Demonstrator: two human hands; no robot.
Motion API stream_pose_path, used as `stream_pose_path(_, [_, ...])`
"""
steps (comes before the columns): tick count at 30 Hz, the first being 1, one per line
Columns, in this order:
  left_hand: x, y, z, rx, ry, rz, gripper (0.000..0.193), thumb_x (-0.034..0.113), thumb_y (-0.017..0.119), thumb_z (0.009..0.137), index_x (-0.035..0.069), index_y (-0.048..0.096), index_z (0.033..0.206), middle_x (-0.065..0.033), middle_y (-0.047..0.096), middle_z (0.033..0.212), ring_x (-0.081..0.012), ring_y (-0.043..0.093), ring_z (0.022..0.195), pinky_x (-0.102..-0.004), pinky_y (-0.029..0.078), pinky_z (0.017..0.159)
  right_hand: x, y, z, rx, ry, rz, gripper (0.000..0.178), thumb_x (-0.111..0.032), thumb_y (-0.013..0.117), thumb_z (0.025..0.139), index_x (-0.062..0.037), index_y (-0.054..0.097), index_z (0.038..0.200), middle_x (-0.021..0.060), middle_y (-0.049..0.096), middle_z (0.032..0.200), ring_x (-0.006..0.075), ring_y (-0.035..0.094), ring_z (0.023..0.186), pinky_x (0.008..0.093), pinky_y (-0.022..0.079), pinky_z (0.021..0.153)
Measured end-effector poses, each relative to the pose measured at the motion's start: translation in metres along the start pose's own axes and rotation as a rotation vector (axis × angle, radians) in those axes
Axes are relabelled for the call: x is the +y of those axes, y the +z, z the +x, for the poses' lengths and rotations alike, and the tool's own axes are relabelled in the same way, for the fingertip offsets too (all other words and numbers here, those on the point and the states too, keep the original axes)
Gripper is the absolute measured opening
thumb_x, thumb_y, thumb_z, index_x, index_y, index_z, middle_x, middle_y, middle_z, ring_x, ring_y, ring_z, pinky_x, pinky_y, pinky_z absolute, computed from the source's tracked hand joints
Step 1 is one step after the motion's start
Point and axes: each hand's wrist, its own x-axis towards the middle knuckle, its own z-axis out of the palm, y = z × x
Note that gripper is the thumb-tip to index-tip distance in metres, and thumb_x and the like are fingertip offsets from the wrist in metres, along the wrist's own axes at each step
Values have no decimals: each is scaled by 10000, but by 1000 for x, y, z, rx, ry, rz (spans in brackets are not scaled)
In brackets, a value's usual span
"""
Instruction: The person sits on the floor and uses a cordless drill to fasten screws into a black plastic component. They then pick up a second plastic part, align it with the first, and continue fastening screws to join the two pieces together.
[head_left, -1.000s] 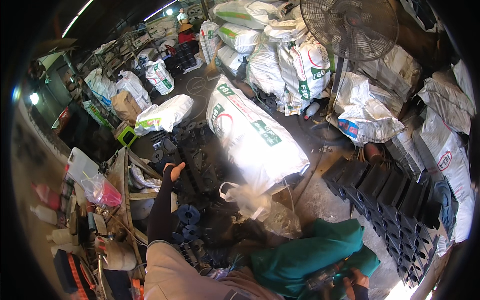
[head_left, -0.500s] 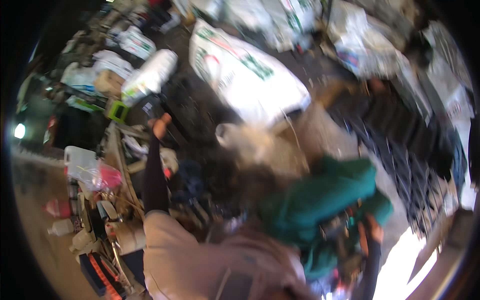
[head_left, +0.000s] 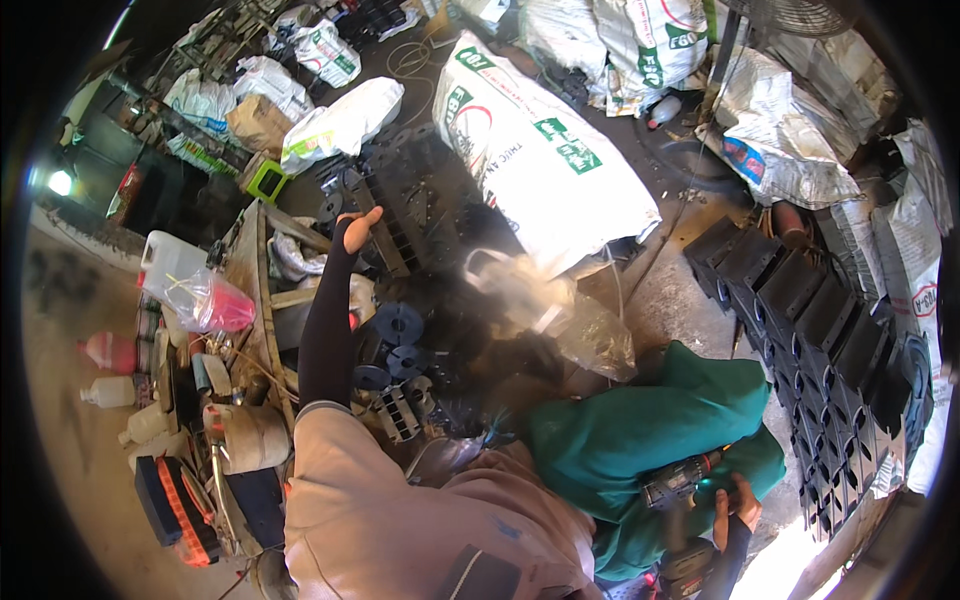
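Observation:
At the end of my outstretched left arm, my left hand (head_left: 358,230) is closed at the edge of a long black slotted part (head_left: 388,222). Its fingertips lie over the part; the other fingers are hidden. By my right knee, my right hand (head_left: 738,505) has its thumb and fingers apart. Just left of it is a cordless drill (head_left: 678,480) with a small light lit, lying against my green trousers (head_left: 650,410). Its lower end (head_left: 688,568) is partly blurred. Black spools (head_left: 398,325) and a slotted metal piece (head_left: 398,412) lie below the left hand.
A big white sack (head_left: 545,160) lies ahead, beside a crumpled clear plastic bag (head_left: 595,335). Stacked black angled parts (head_left: 800,310) fill the right side. At left are a white jug (head_left: 170,262), bottles and tools by a wooden frame (head_left: 262,300). Several more sacks (head_left: 650,45) stand at the back.
The view has turned and steadied, so the surroundings appear shifted to the right. My left hand stays at the black slotted part, and my right hand stays beside the drill.

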Motion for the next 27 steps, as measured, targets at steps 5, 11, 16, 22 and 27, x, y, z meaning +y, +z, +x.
stream_pose_path(5, [6,-5,-12,-33,37,54,516,453,725,825,-49,666,724,-72,590,620,-145,541,580,-318,432,556,2,5,0,12,0,-5,334,-101,658,849,3,630,1165,91,561,628,173,533,556,326,436,545])
stream_pose_path(11, [-3,5,-8,-17,67,529,556,523,690,778,-30,718,834,-186,705,811,-292,694,833,-391,513,765,6,8,4,8,18,15,329,-131,647,868,5,627,1167,75,538,614,157,517,558,327,421,535])
stream_pose_path(16, [-3,14,-2,-25,-73,524,547,518,688,772,-22,719,850,-221,703,899,-329,682,920,-422,510,820,1,8,9,-17,-8,15,332,-152,639,881,17,622,1167,64,523,605,145,489,553,326,402,527])
stream_pose_path(22, [-20,14,7,-35,-190,443,587,507,707,758,-51,707,941,-245,691,993,-336,672,990,-411,504,861,1,11,7,-25,20,29,330,-143,630,884,24,613,1169,59,516,603,140,480,559,324,400,531])
stream_pose_path(27, [-44,24,19,170,-113,520,538,451,730,770,-71,695,896,-217,702,853,-316,692,856,-393,511,795,-5,13,10,7,41,40,318,-119,619,878,23,608,1162,55,511,606,141,479,565,329,402,535])
